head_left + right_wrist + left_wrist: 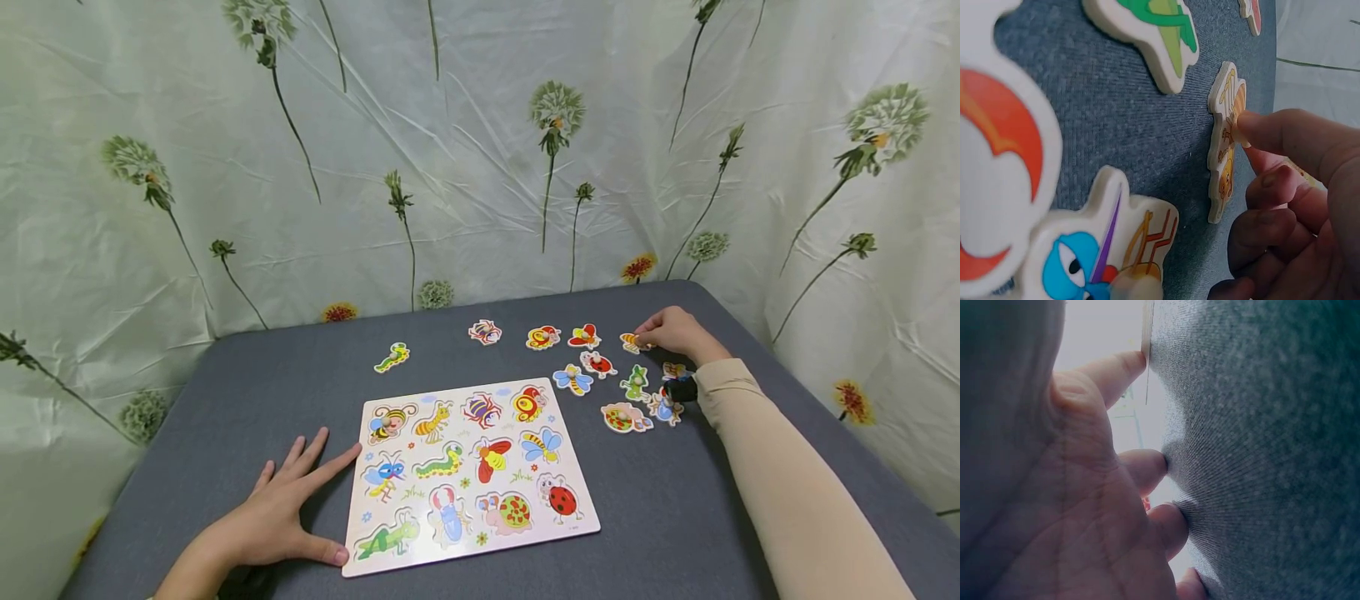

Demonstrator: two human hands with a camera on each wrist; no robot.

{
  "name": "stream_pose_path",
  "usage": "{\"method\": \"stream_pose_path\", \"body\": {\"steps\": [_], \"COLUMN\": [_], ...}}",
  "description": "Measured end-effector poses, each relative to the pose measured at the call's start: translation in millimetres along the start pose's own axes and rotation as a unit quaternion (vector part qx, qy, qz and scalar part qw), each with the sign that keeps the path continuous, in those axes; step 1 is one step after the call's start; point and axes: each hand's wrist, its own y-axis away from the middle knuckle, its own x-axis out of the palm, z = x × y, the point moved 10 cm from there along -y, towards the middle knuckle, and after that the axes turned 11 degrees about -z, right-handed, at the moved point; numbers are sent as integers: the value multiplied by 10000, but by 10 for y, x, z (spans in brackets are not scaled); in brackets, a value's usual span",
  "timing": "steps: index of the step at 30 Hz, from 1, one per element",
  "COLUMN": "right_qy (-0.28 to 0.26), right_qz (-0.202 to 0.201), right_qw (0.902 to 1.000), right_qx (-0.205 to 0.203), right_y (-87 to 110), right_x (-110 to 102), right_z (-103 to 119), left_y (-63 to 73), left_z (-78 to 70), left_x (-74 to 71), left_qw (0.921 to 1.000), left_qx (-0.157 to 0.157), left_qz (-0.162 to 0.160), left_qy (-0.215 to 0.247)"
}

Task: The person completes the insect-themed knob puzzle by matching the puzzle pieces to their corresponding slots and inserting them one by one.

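Note:
My left hand (281,512) lies with fingers spread, its index fingertip and thumb touching the left edge of a wooden peg puzzle board (459,429) with printed insects. In the left wrist view the fingertips (1169,531) meet the dark cloth. At the far right, my right hand (681,332) pinches the small knob of an orange-striped insect puzzle piece (1225,119) between thumb and finger. That piece stands on edge in the right wrist view, low over the cloth. Nearest to it are a green grasshopper piece (635,384) and a blue-headed mosquito piece (1072,262).
Several loose pieces lie behind and right of the board: a caterpillar (392,358), a spider (484,332), a butterfly (543,337), a dragonfly (572,380), a ladybug (597,364) and a snail (621,418). A flowered curtain (480,167) hangs behind the grey table (285,375).

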Motion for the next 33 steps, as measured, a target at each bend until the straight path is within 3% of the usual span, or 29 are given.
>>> {"method": "stream_pose_path", "body": {"steps": [7,21,33], "right_qy": [-194,-331,-327], "right_qz": [-35,-137,16], "right_qw": [9990,9960,9978], "right_qx": [412,820,575], "right_y": [58,77,89], "right_x": [17,93,155], "right_z": [-71,-129,-23], "left_y": [5,3,6], "left_z": [6,-6,-10], "left_x": [-10,-15,-23], "left_qw": [10000,10000,9999], "left_qx": [6,-2,-22], "left_qz": [-57,-71,-95], "left_qy": [73,52,75]}}
